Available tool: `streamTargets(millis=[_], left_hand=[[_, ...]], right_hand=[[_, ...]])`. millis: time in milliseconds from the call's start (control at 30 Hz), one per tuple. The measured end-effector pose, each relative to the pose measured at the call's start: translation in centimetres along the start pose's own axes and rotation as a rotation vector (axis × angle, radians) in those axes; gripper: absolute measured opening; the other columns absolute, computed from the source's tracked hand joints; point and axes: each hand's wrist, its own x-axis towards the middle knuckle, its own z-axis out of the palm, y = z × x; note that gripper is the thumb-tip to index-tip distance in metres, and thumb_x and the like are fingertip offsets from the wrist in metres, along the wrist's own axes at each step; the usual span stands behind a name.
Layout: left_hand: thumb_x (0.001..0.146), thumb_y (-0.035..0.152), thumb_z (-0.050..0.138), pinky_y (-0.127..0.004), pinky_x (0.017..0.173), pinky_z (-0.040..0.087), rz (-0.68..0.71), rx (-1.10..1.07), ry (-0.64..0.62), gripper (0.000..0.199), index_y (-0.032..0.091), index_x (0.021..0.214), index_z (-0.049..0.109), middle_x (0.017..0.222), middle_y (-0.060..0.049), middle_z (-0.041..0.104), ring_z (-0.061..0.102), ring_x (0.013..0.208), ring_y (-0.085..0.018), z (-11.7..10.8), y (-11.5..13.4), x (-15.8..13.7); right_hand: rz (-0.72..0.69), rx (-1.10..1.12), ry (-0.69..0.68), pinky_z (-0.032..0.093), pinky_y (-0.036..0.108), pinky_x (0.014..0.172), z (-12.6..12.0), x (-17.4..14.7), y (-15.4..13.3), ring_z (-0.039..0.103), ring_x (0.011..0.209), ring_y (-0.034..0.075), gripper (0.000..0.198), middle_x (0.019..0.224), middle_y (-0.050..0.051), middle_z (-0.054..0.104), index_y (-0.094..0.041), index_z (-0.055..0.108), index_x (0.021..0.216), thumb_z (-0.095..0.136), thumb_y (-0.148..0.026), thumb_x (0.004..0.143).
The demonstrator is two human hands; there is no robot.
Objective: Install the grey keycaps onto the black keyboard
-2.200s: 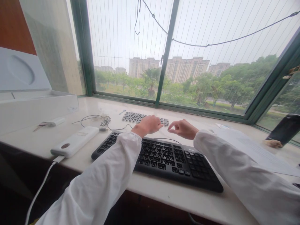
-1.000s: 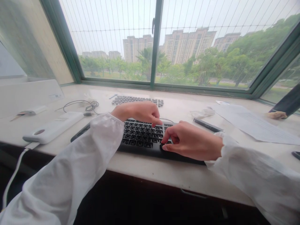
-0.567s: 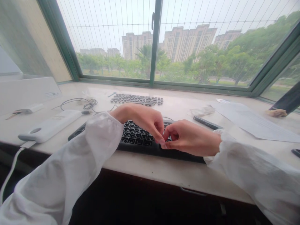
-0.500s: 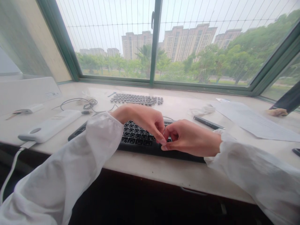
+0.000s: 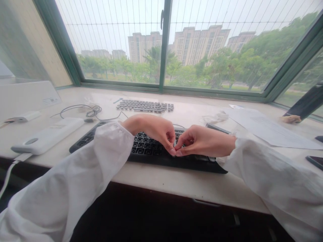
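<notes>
The left hand [image 5: 155, 129] and the right hand [image 5: 204, 139] both have a narrow grip, with thumb and finger bent in toward each other. The tips of the two hands meet or almost meet, and they hide what is between them, so I cannot tell if either grip has something in it. Right under them is a black keyboard [image 5: 147, 144], lying flat on the bench [image 5: 161, 173] near its front edge. Many of its spots look like bare little squares. The left white sleeve [image 5: 114, 141] goes over part of it. Behind the keyboard, loose gray key caps [image 5: 146, 106] sit in neat rows. Left of those is a curly dark cord [image 5: 96, 109]. Nearer, on the left, lies a white power bank [image 5: 50, 136] with a white cable [image 5: 8, 176] plugged in. Behind it stands a white box [image 5: 27, 97]. A dark stick [image 5: 210, 126] and white paper [image 5: 267, 127] lie on the right. A big window [image 5: 121, 33] is at the back.
</notes>
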Motion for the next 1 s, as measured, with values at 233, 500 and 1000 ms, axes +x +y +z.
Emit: streamTargets(millis=[233,500,1000], left_hand=[[0.065,0.051,0.072,-0.026,0.052,0.025,0.022,-0.003,0.021,0.030,0.023,0.076,0.075,0.061,0.004,0.060,0.044,0.054,-0.009,0.0,0.8,-0.3],[0.065,0.052,0.073,-0.027,0.051,0.023,0.036,-0.002,0.032,0.030,0.026,0.079,0.076,0.058,0.005,0.057,0.041,0.051,-0.008,-0.2,0.7,-0.4],[0.066,0.044,0.074,-0.026,0.053,0.024,0.051,-0.026,0.050,0.026,0.024,0.081,0.077,0.059,0.005,0.060,0.043,0.052,-0.008,-0.4,0.9,-0.9]], right_hand=[[-0.050,-0.094,0.024,0.021,0.024,0.047,0.1,-0.6,-0.8,0.032,0.051,0.008,0.029,0.054,-0.005,0.041,-0.024,0.078,0.090,0.067,-0.046,0.074],[-0.088,-0.216,0.091,0.025,0.022,0.047,0.4,-0.9,-1.0,0.037,0.047,0.007,0.023,0.053,-0.004,0.050,-0.027,0.078,0.089,0.064,-0.041,0.077],[-0.127,-0.192,0.106,0.030,0.022,0.050,0.3,-0.6,-0.6,0.041,0.049,0.007,0.018,0.054,-0.005,0.056,-0.022,0.077,0.080,0.067,-0.036,0.076]])
